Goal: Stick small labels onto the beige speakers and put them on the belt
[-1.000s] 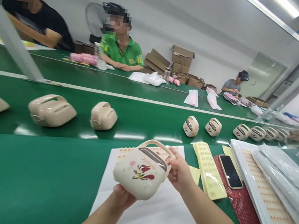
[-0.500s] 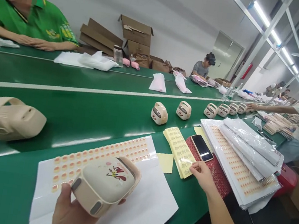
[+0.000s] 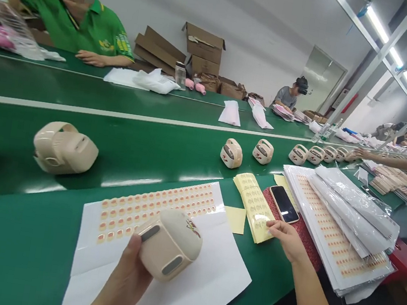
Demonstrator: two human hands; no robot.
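Observation:
My left hand (image 3: 127, 276) grips a cream-coloured small appliance (image 3: 170, 244) with a rounded white top and a coloured print. It is tilted, so the flat end with two grey strips faces me. Beneath it lies a white sheet (image 3: 209, 270) bearing rows of round orange stickers (image 3: 125, 212). My right hand (image 3: 286, 236) pinches the lower corner of a yellow label sheet (image 3: 256, 206) printed with rows of small text. A plain yellow paper piece (image 3: 234, 220) sits just left of it. To the right of the labels, a phone (image 3: 283, 203) rests on a red patterned pad (image 3: 309, 250).
Similar handled appliances (image 3: 66, 148) stand along the green belt (image 3: 158, 151). On the right is a stack of plastic-covered sticker sheets (image 3: 337, 228) beside a red box (image 3: 403, 261). Across the belt, a person in green (image 3: 107, 31) sits near white bags (image 3: 153, 81).
The appliance in my left hand has turned, bringing its grey-striped end towards me. Another appliance has appeared at the left edge. My right hand stays at the labels. The whole view has shifted.

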